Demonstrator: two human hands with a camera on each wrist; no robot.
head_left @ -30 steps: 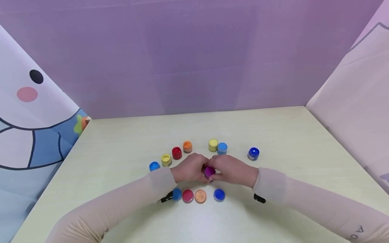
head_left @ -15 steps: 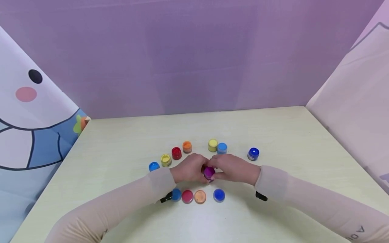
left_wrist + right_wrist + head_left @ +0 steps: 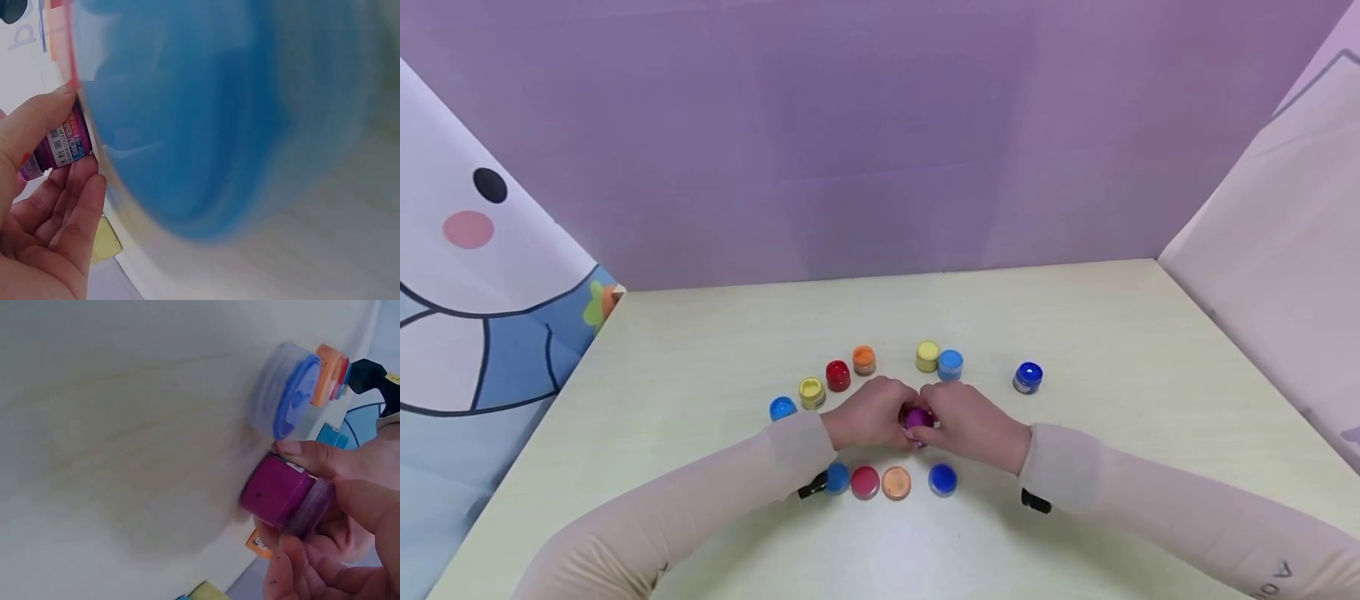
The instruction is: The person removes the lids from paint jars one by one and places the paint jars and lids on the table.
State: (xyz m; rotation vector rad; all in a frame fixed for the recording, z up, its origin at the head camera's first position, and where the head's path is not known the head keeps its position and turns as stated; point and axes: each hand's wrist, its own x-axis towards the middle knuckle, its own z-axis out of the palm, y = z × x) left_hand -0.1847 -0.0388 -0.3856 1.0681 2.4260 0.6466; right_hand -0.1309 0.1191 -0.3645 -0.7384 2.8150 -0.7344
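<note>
A small purple paint jar [image 3: 918, 419] is between my two hands in the middle of the table. My left hand [image 3: 874, 413] grips its labelled body [image 3: 65, 140] between thumb and fingers. My right hand [image 3: 973, 427] pinches its purple, see-through lid [image 3: 310, 509] with thumb and fingers. In the right wrist view the jar is tilted on its side, its lid end toward my right hand. Just in front of the hands lie round lids: a blue one [image 3: 942, 480], an orange one [image 3: 896, 483], a red one [image 3: 865, 482] and another blue one [image 3: 837, 478], partly behind my left wrist.
Behind my left hand stand light blue [image 3: 782, 408], yellow [image 3: 812, 392], red [image 3: 838, 376] and orange [image 3: 864, 360] jars. Yellow [image 3: 927, 356] and light blue [image 3: 951, 364] jars stand beyond my right hand. A dark blue jar [image 3: 1027, 377] is farther right.
My right hand and wrist have turned slightly about the purple jar, and its thumb now covers more of the lid. My left hand stays in place around the jar.
</note>
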